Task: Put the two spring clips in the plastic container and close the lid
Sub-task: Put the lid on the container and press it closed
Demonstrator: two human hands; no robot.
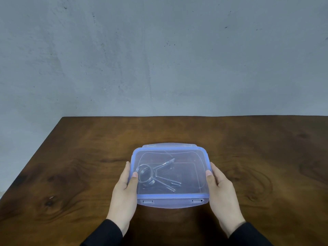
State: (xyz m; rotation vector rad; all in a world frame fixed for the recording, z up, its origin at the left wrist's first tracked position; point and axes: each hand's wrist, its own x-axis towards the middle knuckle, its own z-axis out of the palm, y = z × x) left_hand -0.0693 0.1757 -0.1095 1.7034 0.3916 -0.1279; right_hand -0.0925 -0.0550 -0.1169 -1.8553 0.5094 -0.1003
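Pressing thumbs down on the blue-rimmed lid (170, 173), a person braces the container (204, 188) from both short ends: the left hand (124, 189) cups the left edge with its thumb (134, 176) on top, the right hand (221, 189) mirrors it, thumb (209, 175) on the opposite rim. Both hands are loosely curled against the sides, fingers spread rather than clenched, holding nothing else. Between them the box lies with its long axis left to right, square to the person on the wooden table (71, 157). Through the clear lid the spring clips (156, 174) show inside, coils toward the left hand. The near latch flap (172, 203) and the far flap (169, 145) appear unfastened, sticking outward; snapping them down looks like the remaining step, the near flap equally reachable by either hand.
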